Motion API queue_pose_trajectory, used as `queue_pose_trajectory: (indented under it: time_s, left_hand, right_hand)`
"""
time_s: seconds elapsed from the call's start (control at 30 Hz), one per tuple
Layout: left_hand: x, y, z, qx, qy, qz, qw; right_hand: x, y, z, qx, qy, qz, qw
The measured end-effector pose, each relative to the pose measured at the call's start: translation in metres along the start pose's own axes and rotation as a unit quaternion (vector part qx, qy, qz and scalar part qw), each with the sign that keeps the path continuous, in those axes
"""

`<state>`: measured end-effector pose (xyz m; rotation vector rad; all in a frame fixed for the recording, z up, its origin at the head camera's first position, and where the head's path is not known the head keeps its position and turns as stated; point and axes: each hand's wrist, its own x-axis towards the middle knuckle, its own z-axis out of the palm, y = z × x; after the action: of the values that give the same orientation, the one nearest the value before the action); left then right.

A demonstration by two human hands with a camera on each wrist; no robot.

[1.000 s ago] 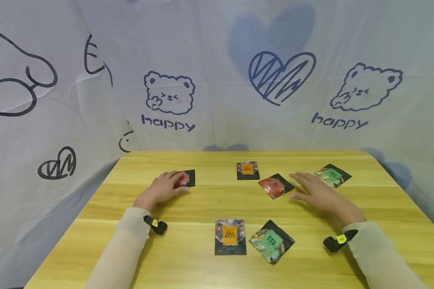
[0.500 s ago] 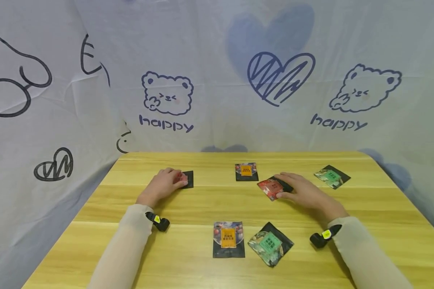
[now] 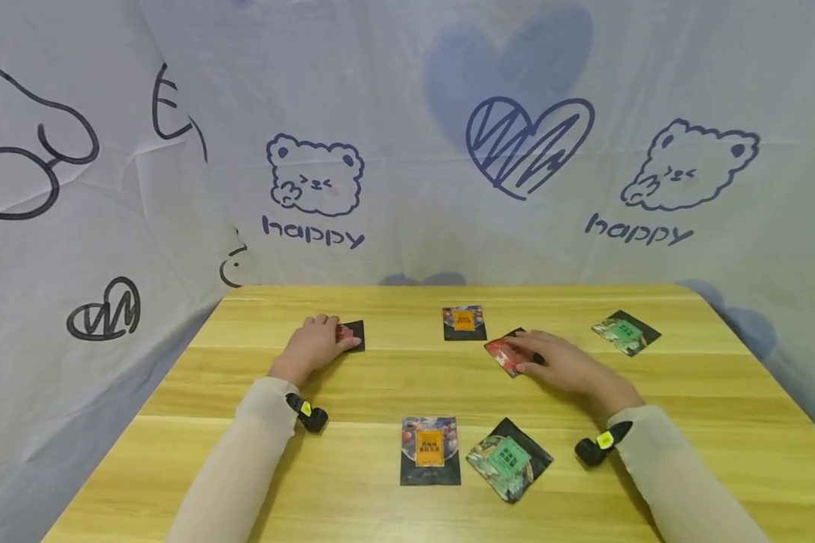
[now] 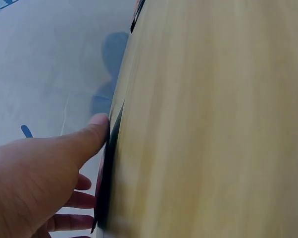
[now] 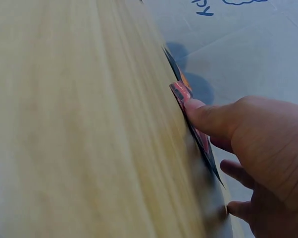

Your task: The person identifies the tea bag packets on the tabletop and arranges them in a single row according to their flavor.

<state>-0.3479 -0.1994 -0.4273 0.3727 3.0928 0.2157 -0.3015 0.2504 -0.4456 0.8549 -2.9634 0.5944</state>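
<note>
My left hand holds a small black sachet with a red label at the back left of the table; the fingers cover its left part. In the left wrist view the thumb touches that sachet's near edge, while the other fingers lie along its far side. Right of centre, my right hand pinches another red-labelled sachet, tilted on the wood. Its raised, slightly bent edge shows by the thumb in the right wrist view. An orange-labelled sachet lies just behind it.
Nearer on the wooden table lie an orange-labelled sachet and a green-labelled sachet, side by side. Another green-labelled sachet is at the back right. A printed white cloth hangs behind the table.
My right hand has moved left from beside the red-labelled sachet onto it and now pinches it. The left hand's fingers have closed in on the other red-labelled sachet, which has barely moved.
</note>
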Motion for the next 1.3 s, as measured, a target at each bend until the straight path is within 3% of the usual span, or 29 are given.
queue_pose_trajectory:
  time_s: [0.23, 0.5, 0.77, 0.9, 1.1, 1.3]
  left_hand:
    - [-0.002, 0.002, 0.003, -0.023, -0.022, 0.003, 0.9995]
    - [-0.008, -0.003, 0.011, -0.053, -0.05, 0.05, 0.9961]
    - [-0.014, -0.001, 0.01, -0.057, -0.019, 0.074, 0.9954]
    - [-0.017, 0.0, 0.009, -0.034, -0.008, 0.067, 0.9972]
    - [-0.026, 0.0, 0.003, -0.021, -0.018, 0.036, 0.999]
    - [-0.034, -0.005, -0.003, -0.023, -0.04, 0.044, 0.998]
  right_hand:
    - [0.0, -0.003, 0.002, -0.015, -0.003, -0.002, 0.9999]
    - [0.0, -0.003, 0.004, -0.038, 0.005, -0.021, 0.9991]
    - [0.0, -0.002, 0.004, -0.031, 0.01, -0.015, 0.9994]
    - [-0.001, -0.002, 0.004, -0.038, 0.012, -0.008, 0.9992]
    - [-0.002, -0.002, 0.003, -0.034, 0.021, 0.007, 0.9992]
    - [-0.005, -0.004, 0.002, -0.032, 0.02, 0.022, 0.9991]
